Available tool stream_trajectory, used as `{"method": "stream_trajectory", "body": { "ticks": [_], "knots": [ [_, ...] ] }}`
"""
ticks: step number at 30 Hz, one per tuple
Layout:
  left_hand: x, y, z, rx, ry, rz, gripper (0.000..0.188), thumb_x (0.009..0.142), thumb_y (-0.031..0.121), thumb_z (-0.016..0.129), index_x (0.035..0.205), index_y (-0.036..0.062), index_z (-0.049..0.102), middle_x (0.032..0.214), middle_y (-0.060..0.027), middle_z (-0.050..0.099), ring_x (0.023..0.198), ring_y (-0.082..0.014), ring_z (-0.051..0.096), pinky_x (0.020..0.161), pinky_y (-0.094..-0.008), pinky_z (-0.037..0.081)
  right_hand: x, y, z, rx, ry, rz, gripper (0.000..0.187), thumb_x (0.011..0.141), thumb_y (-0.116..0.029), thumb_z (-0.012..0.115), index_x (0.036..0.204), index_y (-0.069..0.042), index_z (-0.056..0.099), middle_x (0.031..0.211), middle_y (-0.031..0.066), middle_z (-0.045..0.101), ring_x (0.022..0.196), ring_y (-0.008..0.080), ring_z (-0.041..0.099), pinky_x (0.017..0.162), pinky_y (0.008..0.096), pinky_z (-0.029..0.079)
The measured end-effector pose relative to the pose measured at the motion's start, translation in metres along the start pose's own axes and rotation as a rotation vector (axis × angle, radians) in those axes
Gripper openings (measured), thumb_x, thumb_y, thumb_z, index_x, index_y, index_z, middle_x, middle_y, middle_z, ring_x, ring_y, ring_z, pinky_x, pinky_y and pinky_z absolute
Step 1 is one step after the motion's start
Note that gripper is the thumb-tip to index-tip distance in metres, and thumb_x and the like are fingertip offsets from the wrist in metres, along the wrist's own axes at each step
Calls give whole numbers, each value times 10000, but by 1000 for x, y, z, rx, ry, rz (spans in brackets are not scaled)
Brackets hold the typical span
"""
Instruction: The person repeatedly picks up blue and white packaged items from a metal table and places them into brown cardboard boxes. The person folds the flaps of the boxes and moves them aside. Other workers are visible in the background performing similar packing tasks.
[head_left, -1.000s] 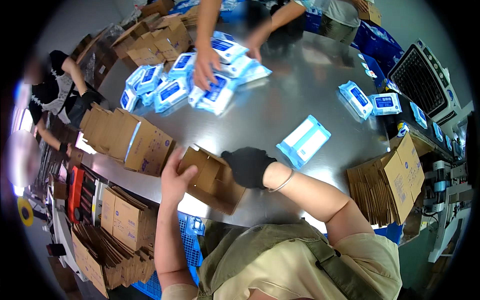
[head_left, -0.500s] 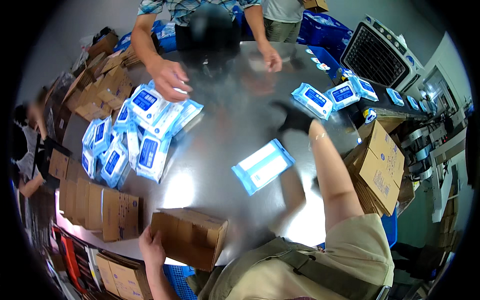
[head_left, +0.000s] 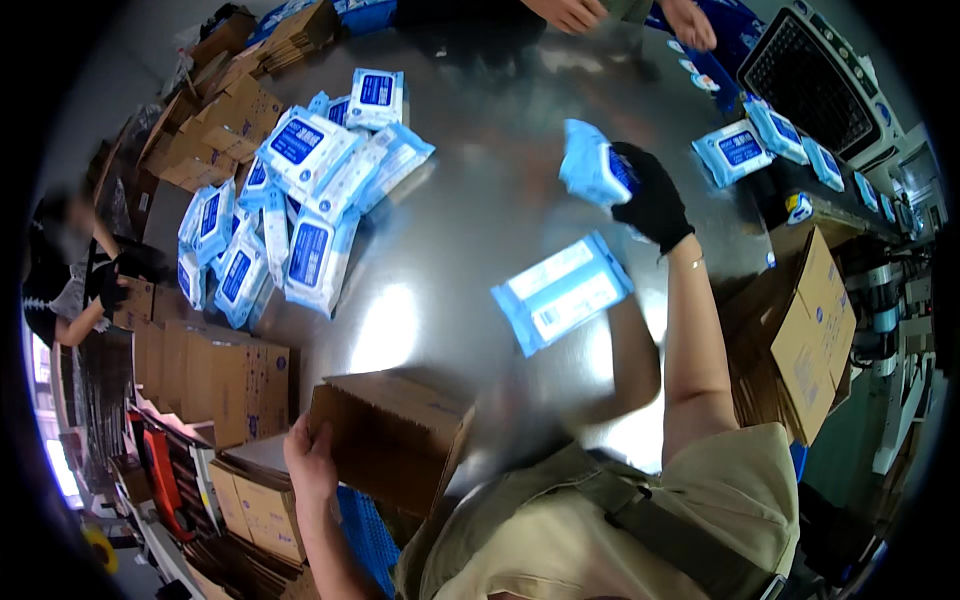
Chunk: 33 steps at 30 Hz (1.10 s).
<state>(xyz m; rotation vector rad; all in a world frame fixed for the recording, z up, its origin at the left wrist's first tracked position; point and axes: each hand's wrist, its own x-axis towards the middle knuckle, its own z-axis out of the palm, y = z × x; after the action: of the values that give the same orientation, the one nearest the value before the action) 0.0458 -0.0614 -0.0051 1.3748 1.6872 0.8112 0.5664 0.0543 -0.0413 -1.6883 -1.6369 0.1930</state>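
My right hand [head_left: 655,200], in a black glove, grips a blue-and-white pack of wipes [head_left: 592,165] above the metal table. Just below it another wipes pack [head_left: 563,290] lies with its label side down. My left hand [head_left: 313,455] is bare and holds the left edge of an open cardboard box [head_left: 390,445], its thumb over the rim and its opening toward me. No pack shows in the visible part of the box. To the far left a heap of wipes packs [head_left: 310,215] lies on the table.
Several wipes packs [head_left: 735,155] rest at the right, along a conveyor [head_left: 850,205]. Folded cartons [head_left: 815,330] stand at the right edge, more cardboard boxes [head_left: 235,390] at the left. A co-worker's hands [head_left: 570,12] show across the table; another person stands far left.
My right hand has closed on a pack from the right side and lifted it. The co-worker's hand has left the heap, where another pack now lies on top. My view has shifted.
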Motion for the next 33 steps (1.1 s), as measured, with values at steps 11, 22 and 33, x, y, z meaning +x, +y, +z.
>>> {"method": "stream_trajectory", "body": {
  "ticks": [11,22,33],
  "knots": [
    [4,0,4,55,-36,132,185,806,-15,489,952,-48,596,773,-86,628,725,-125,561,653,-277,439,-106,-82,23,-466,-374,-480,786,620,-319,729,1310,-85,435,1346,200,412,1261,379,374,1035,519,261],
    [26,-10,2,486,18,31,319,834,146,604,1122,10,611,890,-129,675,805,-204,604,755,-333,467,13,-114,49,-524,-510,-172,887,503,-416,766,1294,-159,458,1128,145,609,1017,292,599,866,413,473],
    [-5,39,42,409,96,153,311,797,108,541,1072,-30,590,986,-269,615,982,-410,574,839,-436,450,-33,-221,-13,860,-296,-160,1011,575,-337,809,1392,-54,285,1292,200,479,1162,289,501,979,345,399]
  ]
}}
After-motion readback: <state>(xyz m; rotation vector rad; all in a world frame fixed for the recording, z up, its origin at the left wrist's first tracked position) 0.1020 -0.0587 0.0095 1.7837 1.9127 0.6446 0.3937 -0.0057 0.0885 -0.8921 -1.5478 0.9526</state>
